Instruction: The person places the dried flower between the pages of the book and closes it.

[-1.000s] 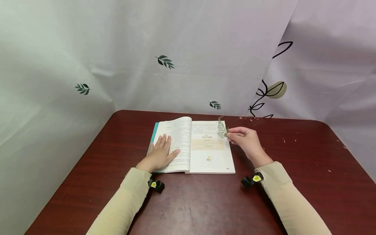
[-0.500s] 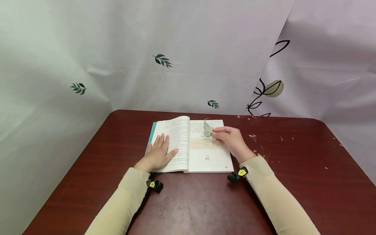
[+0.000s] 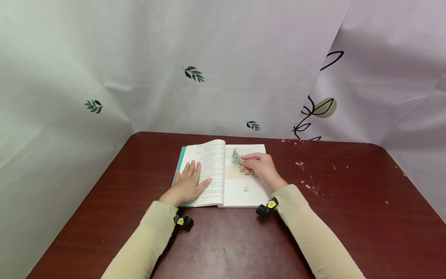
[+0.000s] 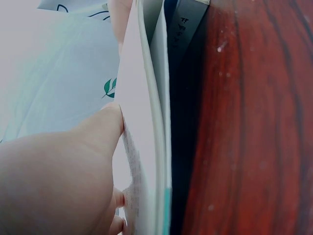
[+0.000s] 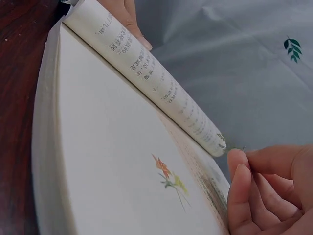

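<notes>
An open book [image 3: 240, 197] with a teal cover edge lies on the table. My left hand [image 3: 186, 185] rests spread on its left page, fingers straight and thumb toward the spine; in the left wrist view the thumb [image 4: 110, 117] presses the page. Over the upper part of the right page, my right hand [image 3: 259, 166] pinches a green fern-like sprig [image 3: 235, 156] between thumb and fingertips. The right wrist view shows the pinching fingers [image 5: 239, 161] close over the page, with most of the sprig hidden there.
The dark red wooden table [image 3: 348, 217] carries small dried pink flower sprigs [image 3: 311, 186] to the right of the book, plus scattered petals farther back. A pale curtain [image 3: 223, 77] with leaf prints hangs behind the table.
My right hand has carried the sprig leftward from the book's right edge to over the right page, near the spine. The left hand has stayed on the left page.
</notes>
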`<state>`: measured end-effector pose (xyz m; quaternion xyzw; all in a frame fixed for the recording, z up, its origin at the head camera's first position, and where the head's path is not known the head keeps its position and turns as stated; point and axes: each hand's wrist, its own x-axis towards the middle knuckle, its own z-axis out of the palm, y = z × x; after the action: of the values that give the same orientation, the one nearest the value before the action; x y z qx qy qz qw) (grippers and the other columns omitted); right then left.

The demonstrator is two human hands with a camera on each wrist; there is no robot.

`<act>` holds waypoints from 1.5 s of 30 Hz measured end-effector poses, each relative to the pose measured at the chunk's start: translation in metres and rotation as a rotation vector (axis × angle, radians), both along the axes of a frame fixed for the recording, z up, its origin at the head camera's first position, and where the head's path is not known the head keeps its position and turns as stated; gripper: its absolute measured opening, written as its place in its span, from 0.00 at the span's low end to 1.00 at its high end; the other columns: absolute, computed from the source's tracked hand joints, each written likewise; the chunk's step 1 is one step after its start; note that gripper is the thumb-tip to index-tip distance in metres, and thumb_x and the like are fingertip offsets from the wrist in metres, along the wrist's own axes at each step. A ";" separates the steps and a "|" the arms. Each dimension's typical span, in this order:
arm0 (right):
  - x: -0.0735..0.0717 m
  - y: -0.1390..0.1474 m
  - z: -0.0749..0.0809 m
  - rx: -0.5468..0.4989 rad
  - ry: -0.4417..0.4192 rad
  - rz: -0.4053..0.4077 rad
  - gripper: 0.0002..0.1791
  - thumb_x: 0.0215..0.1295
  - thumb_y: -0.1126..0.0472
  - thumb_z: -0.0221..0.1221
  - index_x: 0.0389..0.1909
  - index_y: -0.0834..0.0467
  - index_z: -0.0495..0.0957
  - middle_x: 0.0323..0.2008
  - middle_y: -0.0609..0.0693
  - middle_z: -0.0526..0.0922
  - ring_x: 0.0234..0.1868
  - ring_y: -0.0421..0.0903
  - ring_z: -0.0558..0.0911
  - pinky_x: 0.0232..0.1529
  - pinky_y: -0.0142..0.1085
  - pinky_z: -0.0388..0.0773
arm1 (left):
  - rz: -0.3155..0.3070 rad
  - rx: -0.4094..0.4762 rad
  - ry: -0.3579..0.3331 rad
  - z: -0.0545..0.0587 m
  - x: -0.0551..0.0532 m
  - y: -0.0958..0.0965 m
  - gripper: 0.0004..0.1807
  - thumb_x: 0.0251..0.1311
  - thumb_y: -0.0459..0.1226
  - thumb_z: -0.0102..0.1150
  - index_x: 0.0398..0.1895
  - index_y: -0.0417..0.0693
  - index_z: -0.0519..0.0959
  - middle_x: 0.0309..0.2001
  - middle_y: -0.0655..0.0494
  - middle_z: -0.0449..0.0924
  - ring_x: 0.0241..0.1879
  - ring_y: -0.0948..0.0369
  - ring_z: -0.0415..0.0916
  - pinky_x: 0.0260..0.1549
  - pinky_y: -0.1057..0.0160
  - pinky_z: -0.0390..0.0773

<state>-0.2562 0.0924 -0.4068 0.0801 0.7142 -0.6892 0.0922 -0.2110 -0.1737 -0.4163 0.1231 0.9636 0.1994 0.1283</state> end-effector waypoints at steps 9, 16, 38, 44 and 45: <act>-0.003 -0.012 -0.003 0.009 0.008 0.020 0.10 0.63 0.71 0.67 0.44 0.71 0.84 0.32 0.59 0.88 0.26 0.41 0.87 0.32 0.31 0.84 | 0.001 -0.003 0.003 0.002 0.003 0.001 0.47 0.76 0.62 0.37 0.81 0.37 0.40 0.81 0.38 0.30 0.79 0.43 0.24 0.72 0.35 0.30; -0.007 -0.018 -0.005 0.102 0.013 0.027 0.08 0.61 0.71 0.68 0.40 0.70 0.85 0.29 0.56 0.88 0.24 0.39 0.85 0.30 0.29 0.83 | 0.000 -0.008 0.004 0.003 0.002 0.001 0.47 0.76 0.61 0.37 0.81 0.36 0.40 0.81 0.37 0.30 0.79 0.43 0.25 0.72 0.35 0.30; -0.004 -0.017 -0.007 0.159 0.074 0.032 0.15 0.61 0.70 0.69 0.47 0.65 0.78 0.31 0.55 0.79 0.19 0.41 0.83 0.23 0.31 0.82 | 0.003 -0.003 0.004 0.001 0.002 0.000 0.48 0.76 0.63 0.36 0.81 0.37 0.40 0.81 0.38 0.30 0.79 0.44 0.24 0.72 0.35 0.30; 0.000 -0.007 0.000 0.218 0.152 0.063 0.11 0.63 0.70 0.65 0.46 0.66 0.80 0.31 0.54 0.78 0.22 0.43 0.82 0.25 0.32 0.80 | -0.003 0.002 0.003 0.003 0.003 0.001 0.48 0.76 0.61 0.38 0.81 0.35 0.40 0.81 0.37 0.30 0.79 0.42 0.25 0.72 0.35 0.30; 0.002 -0.005 0.002 0.250 0.181 0.074 0.10 0.64 0.69 0.64 0.46 0.66 0.81 0.31 0.54 0.79 0.23 0.43 0.82 0.26 0.32 0.80 | -0.005 0.002 0.005 0.003 0.003 0.001 0.48 0.76 0.61 0.38 0.81 0.35 0.40 0.80 0.36 0.31 0.79 0.42 0.25 0.72 0.35 0.30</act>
<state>-0.2546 0.0879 -0.4043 0.0023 0.8022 -0.5955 0.0423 -0.2081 -0.1725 -0.4129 0.1260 0.9634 0.1998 0.1264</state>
